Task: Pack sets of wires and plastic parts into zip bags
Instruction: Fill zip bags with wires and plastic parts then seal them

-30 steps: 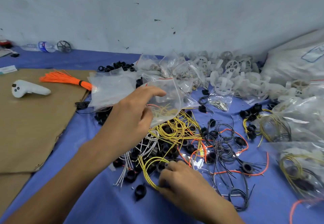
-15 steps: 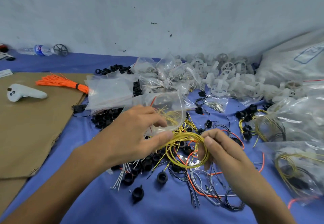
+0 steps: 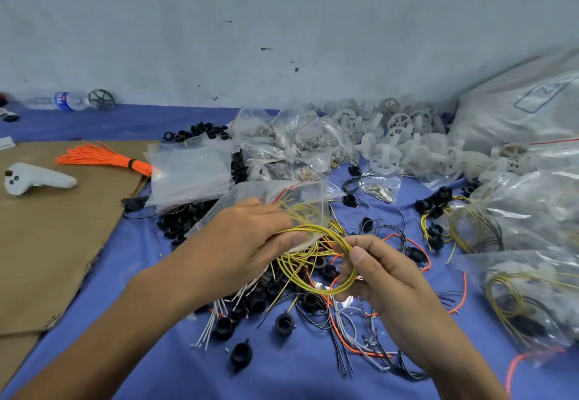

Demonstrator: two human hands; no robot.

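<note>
My left hand [image 3: 250, 243] pinches a clear zip bag [image 3: 307, 199] with a red seal line; yellow wires show inside it. My right hand [image 3: 385, 271] grips a coil of yellow wires [image 3: 316, 280] just below and right of the bag's mouth, and the coil's far end reaches my left thumb. Under both hands lies a heap of loose yellow, orange, black and white wires [image 3: 344, 330] mixed with black plastic rings [image 3: 284, 323] on the blue cloth [image 3: 156, 352].
A stack of empty zip bags [image 3: 191, 174] lies behind my left hand, filled bags [image 3: 532, 299] at the right. White plastic wheels [image 3: 385, 152] pile at the back. Brown cardboard [image 3: 47, 243] at the left carries an orange wire bundle [image 3: 103, 158] and a white controller [image 3: 34, 178].
My right hand picked the yellow coil from the heap and lifted it toward the bag. My left hand lowered the bag to meet it, and the coil now sits nearer the bag's mouth.
</note>
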